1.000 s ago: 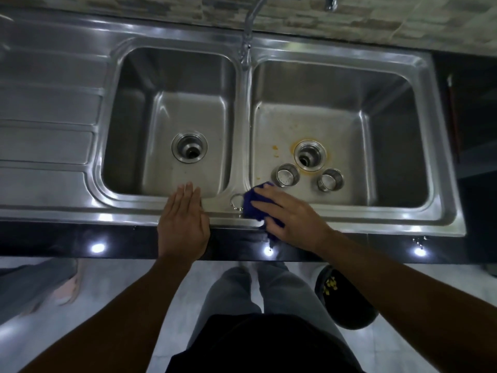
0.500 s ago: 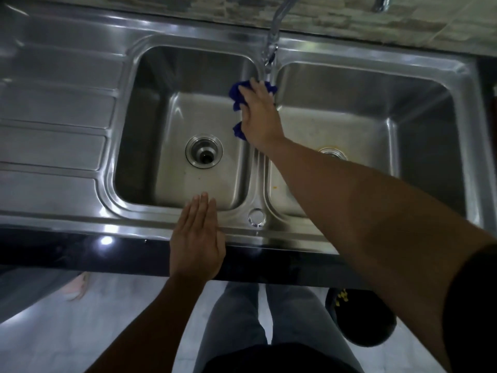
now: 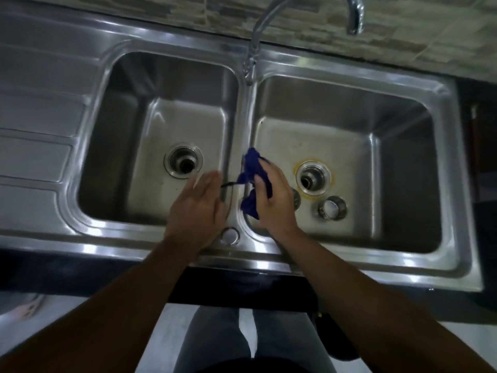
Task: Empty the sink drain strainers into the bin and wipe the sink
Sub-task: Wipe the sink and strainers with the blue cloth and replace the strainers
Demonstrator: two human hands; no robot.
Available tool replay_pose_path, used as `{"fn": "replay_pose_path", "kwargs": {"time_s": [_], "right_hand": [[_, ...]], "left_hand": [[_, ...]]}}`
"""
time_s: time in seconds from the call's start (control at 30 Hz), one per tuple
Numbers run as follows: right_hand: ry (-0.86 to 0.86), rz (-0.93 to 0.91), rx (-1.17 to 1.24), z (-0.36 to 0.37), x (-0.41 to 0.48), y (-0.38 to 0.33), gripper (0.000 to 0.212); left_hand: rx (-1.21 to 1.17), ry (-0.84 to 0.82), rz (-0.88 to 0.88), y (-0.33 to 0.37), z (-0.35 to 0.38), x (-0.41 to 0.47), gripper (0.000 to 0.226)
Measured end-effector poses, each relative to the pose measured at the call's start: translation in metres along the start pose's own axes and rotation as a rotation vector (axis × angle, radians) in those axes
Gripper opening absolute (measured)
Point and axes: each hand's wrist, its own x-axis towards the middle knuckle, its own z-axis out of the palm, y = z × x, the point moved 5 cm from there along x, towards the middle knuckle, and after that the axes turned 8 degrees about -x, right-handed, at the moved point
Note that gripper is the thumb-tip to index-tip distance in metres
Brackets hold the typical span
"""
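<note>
A steel double sink (image 3: 242,125) fills the view. My right hand (image 3: 274,200) is shut on a blue cloth (image 3: 252,170) over the divider's near end. My left hand (image 3: 197,208) is beside it, blurred, fingers reaching toward a dark strand hanging from the cloth. One steel drain strainer (image 3: 333,207) stands on the right basin's floor. A second strainer (image 3: 295,197) is mostly hidden behind my right hand. The right drain (image 3: 313,178) has an orange stain ring around it. The left drain (image 3: 183,160) is open.
The faucet (image 3: 258,30) rises from the back of the divider and arches overhead. A ribbed drainboard (image 3: 35,135) lies at the left. Part of a dark bin (image 3: 338,343) shows on the floor under my right forearm.
My right hand has pulled the blue cloth back from the faucet base to the near end of the divider. My left hand has lifted off the sink's front rim and moved up beside the cloth.
</note>
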Motion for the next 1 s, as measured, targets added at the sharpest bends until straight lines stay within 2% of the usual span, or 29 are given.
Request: {"fn": "replay_pose_path", "kwargs": {"time_s": [0.07, 0.13, 0.33, 0.43, 0.5, 0.53, 0.6, 0.73, 0.83, 0.93, 1.0], "right_hand": [[-0.021, 0.205, 0.043, -0.01, 0.011, 0.03, 0.036], [0.001, 0.294, 0.062, -0.02, 0.028, 0.055, 0.034], [0.064, 0.199, -0.087, -0.027, 0.105, 0.083, 0.041], [-0.114, 0.033, -0.171, 0.006, 0.133, 0.086, 0.044], [-0.296, -0.037, -0.426, 0.041, 0.14, 0.092, 0.048], [-0.371, -0.039, -0.556, 0.058, 0.139, 0.098, 0.055], [-0.44, -0.027, -0.659, 0.085, 0.132, 0.107, 0.071], [-0.346, -0.134, -0.676, 0.094, 0.128, 0.122, 0.076], [-0.385, -0.2, -0.641, 0.078, 0.138, 0.143, 0.08], [-0.33, -0.007, -0.536, 0.042, 0.151, 0.179, 0.059], [-0.259, 0.102, -0.587, 0.003, 0.155, 0.212, 0.056]], "left_hand": [[-0.055, 0.033, 0.009, 0.012, 0.007, 0.036, 0.056], [-0.095, 0.04, -0.016, 0.015, 0.02, 0.073, 0.058], [-0.071, 0.066, -0.064, 0.015, 0.049, 0.15, 0.065], [-0.098, 0.122, -0.082, 0.015, 0.058, 0.152, 0.062], [-0.091, 0.137, -0.079, 0.015, 0.06, 0.153, 0.06], [-0.084, 0.14, -0.08, 0.015, 0.06, 0.154, 0.061], [-0.078, 0.148, -0.082, 0.015, 0.059, 0.155, 0.063], [-0.049, 0.148, -0.071, 0.017, 0.059, 0.155, 0.066], [-0.038, 0.136, -0.067, 0.017, 0.059, 0.156, 0.069], [-0.021, 0.142, -0.06, 0.017, 0.059, 0.156, 0.063], [-0.027, 0.153, -0.059, 0.018, 0.059, 0.157, 0.064]]}}
